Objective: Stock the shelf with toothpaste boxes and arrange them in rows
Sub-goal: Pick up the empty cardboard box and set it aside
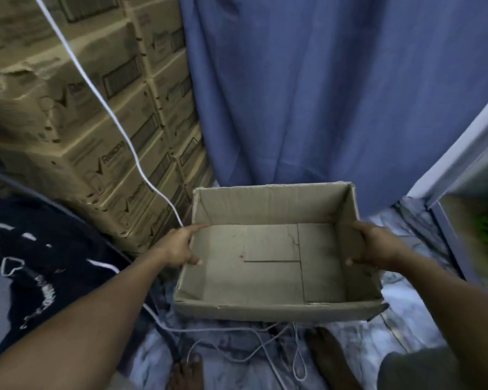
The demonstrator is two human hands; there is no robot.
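Cardboard box (pixel 276 266), empty, gripped between left hand (pixel 178 246) and right hand (pixel 378 246).

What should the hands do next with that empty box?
Probably set it aside. The open brown cardboard box has only its bare bottom showing, no toothpaste boxes. The left hand and right hand grip its side walls, holding it above the pale floor, so it looks ready to put down.

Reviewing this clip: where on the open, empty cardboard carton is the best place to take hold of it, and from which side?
Grip the cardboard carton by its two short side walls, one hand from each side, as the left hand and right hand do now. It is open-topped, empty and wide, so thumbs can hook over the rims; the long front rim looks torn and floppy.
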